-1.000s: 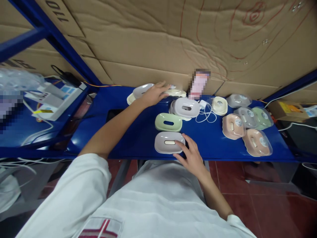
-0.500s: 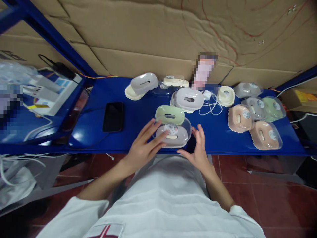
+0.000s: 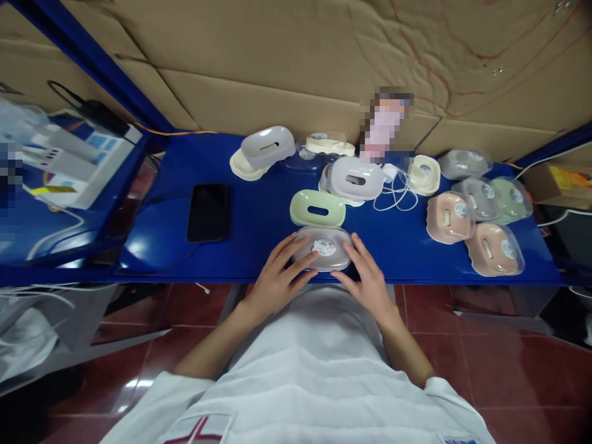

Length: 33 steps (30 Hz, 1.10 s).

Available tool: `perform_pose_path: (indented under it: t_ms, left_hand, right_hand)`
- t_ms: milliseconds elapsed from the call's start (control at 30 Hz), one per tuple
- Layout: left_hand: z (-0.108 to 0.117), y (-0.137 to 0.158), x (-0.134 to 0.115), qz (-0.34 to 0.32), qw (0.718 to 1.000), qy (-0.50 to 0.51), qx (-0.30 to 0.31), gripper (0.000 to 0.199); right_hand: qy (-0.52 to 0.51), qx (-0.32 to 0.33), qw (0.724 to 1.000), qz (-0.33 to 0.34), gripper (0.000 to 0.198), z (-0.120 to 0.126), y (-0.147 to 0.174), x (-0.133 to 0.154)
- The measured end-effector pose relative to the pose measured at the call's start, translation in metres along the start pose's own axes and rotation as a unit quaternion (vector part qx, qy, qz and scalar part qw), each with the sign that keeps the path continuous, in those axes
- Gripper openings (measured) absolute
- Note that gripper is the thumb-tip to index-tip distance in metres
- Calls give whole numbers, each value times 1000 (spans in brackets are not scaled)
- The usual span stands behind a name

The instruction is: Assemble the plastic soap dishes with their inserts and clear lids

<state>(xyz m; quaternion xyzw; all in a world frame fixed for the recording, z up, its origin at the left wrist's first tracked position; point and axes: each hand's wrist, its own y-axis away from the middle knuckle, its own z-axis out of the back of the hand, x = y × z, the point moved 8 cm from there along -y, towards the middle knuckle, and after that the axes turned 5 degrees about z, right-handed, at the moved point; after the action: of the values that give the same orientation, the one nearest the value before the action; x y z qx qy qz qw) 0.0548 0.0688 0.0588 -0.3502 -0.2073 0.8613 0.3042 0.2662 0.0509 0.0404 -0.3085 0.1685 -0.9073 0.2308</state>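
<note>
A grey soap dish under a clear lid [image 3: 342, 237] with a round label sits at the table's front edge. Around its left end are the fingers of my left hand [image 3: 280, 280], some of them lying over the lid. My right hand [image 3: 365, 277] grips the right end, fingertips on the lid's edge and thumb at the near side. Just behind it, touching or nearly so, lies a light green slotted soap tray [image 3: 300, 209]. The dish's insides are hard to make out through the lid.
Grey trays [image 3: 268, 145] and cream parts [image 3: 324, 143] lie at the back. Lidded peach soap boxes [image 3: 494, 250], with grey and green ones, stand right. A white cable [image 3: 402, 197] is coiled mid-table. A black phone [image 3: 208, 213] lies left. Cardboard [image 3: 277, 74] lines the back.
The clear lid, tilted and overlapping the green tray before, now sits level on the grey dish. My right hand has moved left from beside the dish onto the lid's edge.
</note>
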Motion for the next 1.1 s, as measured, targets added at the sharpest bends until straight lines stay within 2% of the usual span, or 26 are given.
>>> perform_pose_path:
  t_ms: [300, 567, 767, 967, 1100]
  left_hand:
    - [-3, 0, 4, -4, 1000, 7, 7, 57]
    - [-5, -2, 3, -3, 1000, 7, 13, 55]
    - [-4, -4, 5, 0, 1000, 4, 29, 50]
    - [-2, -6, 7, -23, 999, -6, 24, 48]
    - [1, -4, 9, -29, 999, 38, 24, 45]
  right_hand:
    - [22, -23, 999, 8, 96, 2, 3, 1]
    - [-1, -17, 1000, -3, 89, 4, 3, -1]
    - [-36, 8, 999, -17, 85, 1, -2, -6]
    - [-22, 86, 996, -25, 79, -9, -6, -6]
    - [-40, 62, 997, -10, 78, -5, -4, -7]
